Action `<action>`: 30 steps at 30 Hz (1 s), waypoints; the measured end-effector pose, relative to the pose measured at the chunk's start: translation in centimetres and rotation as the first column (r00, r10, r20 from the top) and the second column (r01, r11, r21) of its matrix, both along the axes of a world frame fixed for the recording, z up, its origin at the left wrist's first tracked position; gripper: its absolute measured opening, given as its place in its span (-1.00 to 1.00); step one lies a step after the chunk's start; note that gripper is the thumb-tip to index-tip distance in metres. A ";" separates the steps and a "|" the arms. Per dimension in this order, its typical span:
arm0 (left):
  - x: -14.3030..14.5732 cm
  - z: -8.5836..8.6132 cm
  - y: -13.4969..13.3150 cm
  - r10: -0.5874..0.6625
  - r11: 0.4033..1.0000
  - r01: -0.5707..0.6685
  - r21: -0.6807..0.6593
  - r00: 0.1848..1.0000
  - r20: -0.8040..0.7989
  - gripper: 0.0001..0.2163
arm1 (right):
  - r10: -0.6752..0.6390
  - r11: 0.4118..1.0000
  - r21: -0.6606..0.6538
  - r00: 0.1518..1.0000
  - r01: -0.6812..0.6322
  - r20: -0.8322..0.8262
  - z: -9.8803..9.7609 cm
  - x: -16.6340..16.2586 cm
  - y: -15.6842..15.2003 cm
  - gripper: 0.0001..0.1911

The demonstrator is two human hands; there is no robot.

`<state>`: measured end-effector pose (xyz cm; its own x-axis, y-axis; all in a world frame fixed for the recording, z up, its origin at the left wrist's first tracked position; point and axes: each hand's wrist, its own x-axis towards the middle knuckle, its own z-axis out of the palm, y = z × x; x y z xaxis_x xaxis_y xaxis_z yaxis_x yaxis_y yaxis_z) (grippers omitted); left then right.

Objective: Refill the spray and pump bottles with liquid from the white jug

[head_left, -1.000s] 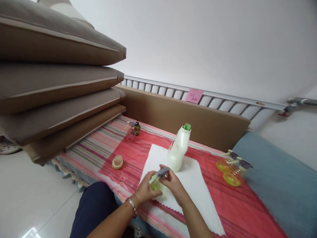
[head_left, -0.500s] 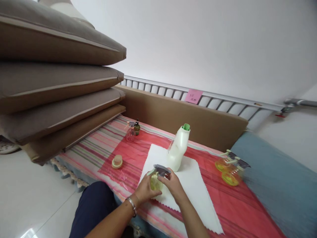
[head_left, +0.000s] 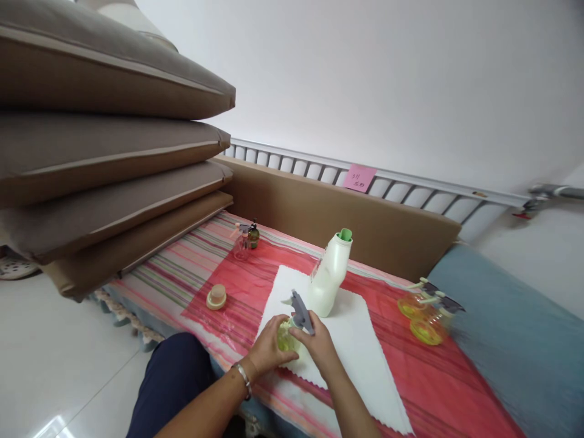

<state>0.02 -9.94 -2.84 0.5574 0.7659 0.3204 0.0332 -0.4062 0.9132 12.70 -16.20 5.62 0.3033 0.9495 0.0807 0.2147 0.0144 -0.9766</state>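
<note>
My left hand (head_left: pixel 268 345) is closed around the clear body of a small spray bottle (head_left: pixel 286 338) holding yellow-green liquid. My right hand (head_left: pixel 318 345) has its fingers closed at the collar of the bottle's grey trigger head (head_left: pixel 300 311), whose pale nozzle points up and left. Both hands are over the near part of a white cloth (head_left: pixel 351 340). Just behind them stands a tall white jug (head_left: pixel 330 274) with an open green-rimmed mouth. Off to the left, a pale cap (head_left: pixel 216 297) rests on the red sheet.
Two spray bottles with yellow liquid (head_left: pixel 426 328) stand at the right. A clear spray bottle (head_left: pixel 241 246) and a dark green bottle (head_left: pixel 253 236) are at the back left. Stacked cushions (head_left: pixel 114 140) rise at the left; a brown panel (head_left: pixel 319 213) borders the back.
The grey trigger head has turned on the bottle, its nozzle now tipping upward and its lever end swinging toward me. My left hand has stayed in place.
</note>
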 end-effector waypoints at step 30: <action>0.0 0.0 -0.2 0.012 0.998 -0.015 0.064 0.999 0.037 -0.37 | -0.239 0.971 0.032 0.956 0.237 0.170 -1.7 -2.4 0.0 -0.64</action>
